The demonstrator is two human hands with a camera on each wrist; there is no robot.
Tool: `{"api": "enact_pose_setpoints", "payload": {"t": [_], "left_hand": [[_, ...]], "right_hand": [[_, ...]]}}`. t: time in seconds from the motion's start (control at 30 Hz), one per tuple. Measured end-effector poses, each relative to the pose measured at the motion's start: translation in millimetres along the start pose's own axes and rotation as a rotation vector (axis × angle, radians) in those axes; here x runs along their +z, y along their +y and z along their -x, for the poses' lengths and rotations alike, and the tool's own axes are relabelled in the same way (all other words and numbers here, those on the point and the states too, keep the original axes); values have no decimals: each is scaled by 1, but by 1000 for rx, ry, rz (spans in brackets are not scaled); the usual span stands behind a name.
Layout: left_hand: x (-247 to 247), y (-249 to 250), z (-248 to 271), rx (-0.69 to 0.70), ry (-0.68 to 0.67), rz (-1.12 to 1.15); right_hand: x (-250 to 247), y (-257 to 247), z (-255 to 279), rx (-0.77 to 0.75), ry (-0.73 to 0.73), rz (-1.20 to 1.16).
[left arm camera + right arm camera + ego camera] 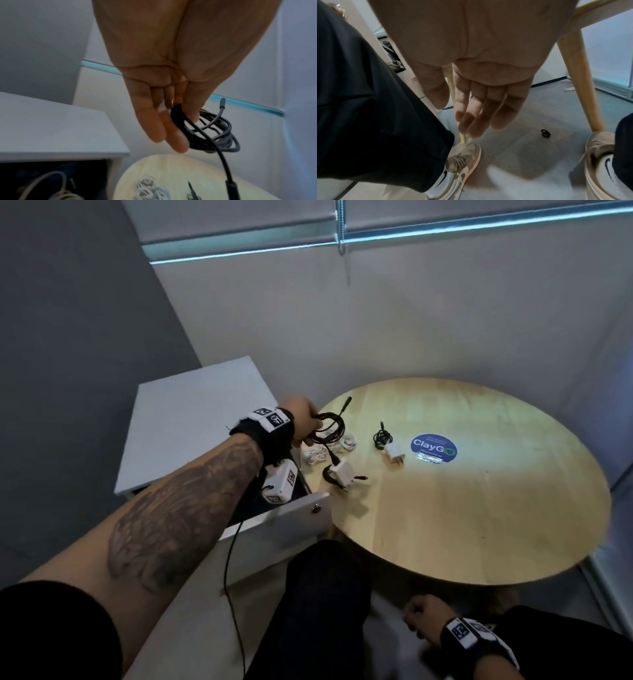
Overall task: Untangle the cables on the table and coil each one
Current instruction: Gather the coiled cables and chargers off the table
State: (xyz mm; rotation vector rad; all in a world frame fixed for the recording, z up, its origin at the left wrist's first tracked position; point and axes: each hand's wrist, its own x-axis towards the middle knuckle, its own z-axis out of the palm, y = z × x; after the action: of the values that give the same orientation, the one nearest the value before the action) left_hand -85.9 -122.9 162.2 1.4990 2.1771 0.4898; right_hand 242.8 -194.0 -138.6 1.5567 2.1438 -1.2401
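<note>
Above the left rim of the round wooden table (479, 525), my left hand (305, 419) holds a coiled black cable (330, 426). In the left wrist view the thumb and fingers (176, 140) pinch the coil (217, 136), and one plug end (222, 102) sticks up. A strand runs down from the coil to a white adapter (342, 470) lying on the table. Two white coiled cables (315, 455) lie by the left edge. A small black cable (382, 436) with a white charger (395, 453) lies farther right. My right hand (421, 614) hangs below the table, fingers (479, 121) relaxed and holding nothing.
A white cabinet (191, 419) stands left of the table with its drawer (291, 518) pulled open; a pale cable (42, 186) lies inside. A blue ClayGo sticker (433, 448) marks the tabletop. Under the table are wooden legs (578, 81), my shoes (462, 159) and a small black ring (545, 133).
</note>
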Motion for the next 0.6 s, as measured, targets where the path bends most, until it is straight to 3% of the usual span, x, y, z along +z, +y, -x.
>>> {"api": "enact_pose_setpoints", "payload": {"t": [0.2,0.37,0.6], "left_hand": [[-55,-75,21,-111,82,100],[-43,-118,17,-182,38,92],[-11,-139,2,-290,-18,269]], "right_hand": [[1,-6,-3,22,14,-22],[5,-7,-8,47,-5,-40],[9,6,-16,58,-11,-72]]}}
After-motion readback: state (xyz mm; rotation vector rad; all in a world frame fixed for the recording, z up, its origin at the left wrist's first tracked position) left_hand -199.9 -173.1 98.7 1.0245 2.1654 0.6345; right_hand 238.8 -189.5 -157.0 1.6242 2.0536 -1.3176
